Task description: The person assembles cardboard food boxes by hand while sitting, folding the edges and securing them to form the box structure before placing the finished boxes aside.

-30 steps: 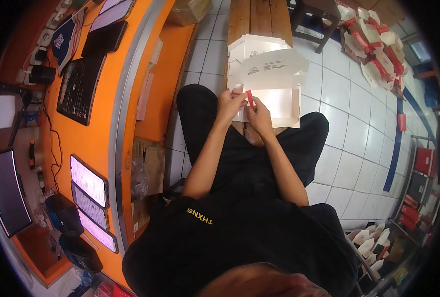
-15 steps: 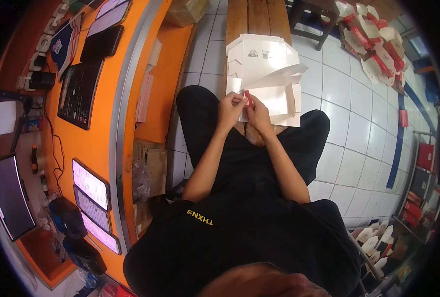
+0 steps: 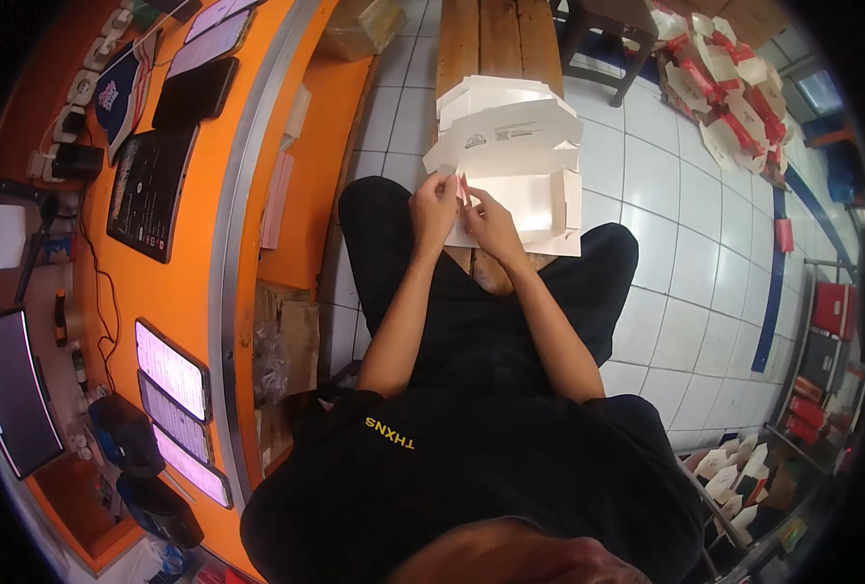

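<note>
A white cardboard box [image 3: 515, 202], part folded, lies across the wooden bench [image 3: 491, 39] between my knees. Its lid panel [image 3: 515, 136], with small dark print, stands up at the far side. Beyond that, more flat white card [image 3: 496, 91] shows on the bench. My left hand [image 3: 434, 209] pinches the box's near-left corner, where a small red flap [image 3: 464, 187] sticks up. On the other side of that flap, my right hand [image 3: 493, 226] has its fingers bent against the same corner. The fingertips partly hide the folded edge.
To the left runs an orange counter [image 3: 214, 165] with several phones and a tablet [image 3: 150, 195]. A dark stool [image 3: 610, 44] stands beyond the bench on the right. Red and white folded boxes [image 3: 729, 92] are heaped at the far right, and more boxes [image 3: 729, 477] lie at the lower right.
The lid panel, lying back before, now stands raised toward me, uncovering flat card behind it. Both hands stay at the left corner, and the red flap is now more covered by fingers.
</note>
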Demonstrator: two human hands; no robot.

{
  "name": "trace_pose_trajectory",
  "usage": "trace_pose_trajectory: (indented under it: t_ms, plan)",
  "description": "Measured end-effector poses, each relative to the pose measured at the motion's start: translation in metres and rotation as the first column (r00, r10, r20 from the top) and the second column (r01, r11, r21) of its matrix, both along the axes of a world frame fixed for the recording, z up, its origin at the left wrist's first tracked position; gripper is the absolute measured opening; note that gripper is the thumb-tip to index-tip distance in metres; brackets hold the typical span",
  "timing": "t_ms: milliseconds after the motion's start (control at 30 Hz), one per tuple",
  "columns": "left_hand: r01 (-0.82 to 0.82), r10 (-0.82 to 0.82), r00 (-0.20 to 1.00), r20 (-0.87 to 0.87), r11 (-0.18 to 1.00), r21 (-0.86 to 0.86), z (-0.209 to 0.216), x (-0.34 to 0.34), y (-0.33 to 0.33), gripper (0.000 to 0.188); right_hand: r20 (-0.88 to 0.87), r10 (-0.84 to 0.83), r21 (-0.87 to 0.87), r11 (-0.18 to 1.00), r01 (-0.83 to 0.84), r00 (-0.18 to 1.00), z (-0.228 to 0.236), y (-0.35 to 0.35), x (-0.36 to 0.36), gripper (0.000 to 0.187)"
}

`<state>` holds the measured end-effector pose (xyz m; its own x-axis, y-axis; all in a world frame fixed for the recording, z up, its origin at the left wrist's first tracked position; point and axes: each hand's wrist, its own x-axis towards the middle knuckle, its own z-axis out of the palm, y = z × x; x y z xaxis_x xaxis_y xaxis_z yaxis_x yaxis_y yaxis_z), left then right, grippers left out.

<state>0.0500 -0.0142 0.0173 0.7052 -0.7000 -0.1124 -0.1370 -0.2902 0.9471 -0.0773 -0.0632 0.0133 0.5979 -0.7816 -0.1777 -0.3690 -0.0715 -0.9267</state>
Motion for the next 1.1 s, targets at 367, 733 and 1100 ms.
trace_pose_trajectory:
  t_ms: [367, 733, 1100]
  plan:
    - [0.138, -0.169, 0.962, 0.217, 0.979, 0.149, 0.023, -0.012, 0.01, 0.028, 0.151, -0.045, 0.094, 0.995, 0.031, 0.987, 0.002, 0.003, -0.003, 0.04]
    - [-0.03, -0.006, 0.809, 0.587, 0.998, 0.052, 0.025, -0.017, 0.004, 0.016, 0.018, -0.459, -0.535, 0.746, 0.396, 0.888, 0.004, -0.127, -0.094, 0.036]
    - [0.416, -0.444, 0.885, 0.141, 0.89, 0.19, 0.029, -0.089, -0.051, 0.042, -0.119, -0.308, -0.273, 0.924, 0.267, 0.944, 0.019, -0.114, -0.083, 0.044]
